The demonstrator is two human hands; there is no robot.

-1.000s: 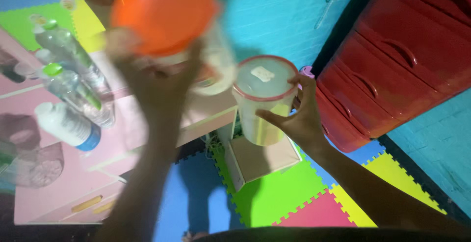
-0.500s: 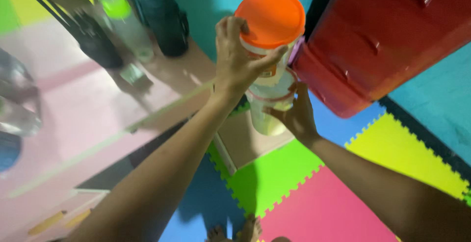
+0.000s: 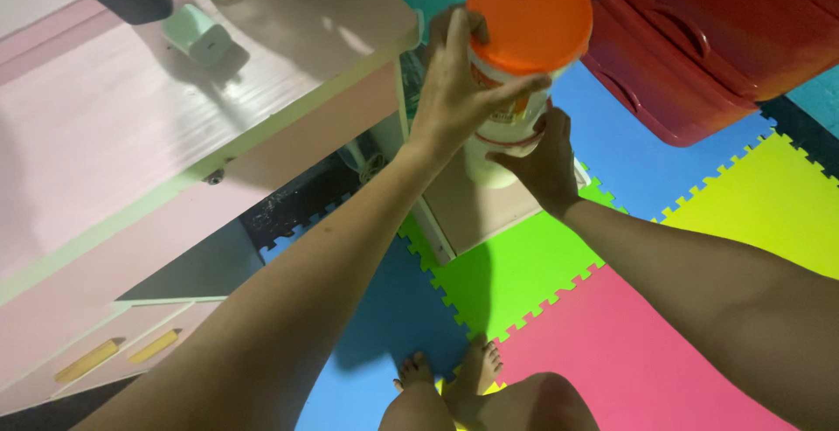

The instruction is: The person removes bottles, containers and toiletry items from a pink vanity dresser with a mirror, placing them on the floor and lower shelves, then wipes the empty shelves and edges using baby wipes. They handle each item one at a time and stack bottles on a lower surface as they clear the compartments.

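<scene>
Above the foam floor mats [image 3: 524,274], the left hand [image 3: 454,90] grips an orange-lidded tub [image 3: 524,46]. The right hand [image 3: 542,160] clasps a container [image 3: 489,164] beneath. Stacked crooked, the tub could slip and drop.

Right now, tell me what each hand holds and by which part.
The left hand grips the orange-lidded white plastic jar around its upper side, just under the lid. The right hand holds the pale red-rimmed container beneath, by its side.

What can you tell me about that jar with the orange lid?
The jar with the orange lid is a pale, plastic-looking round tub with a flat orange lid closed on top. It is upright in the air, stacked over a second container. The left hand grips its side; the right hand holds below.
</scene>
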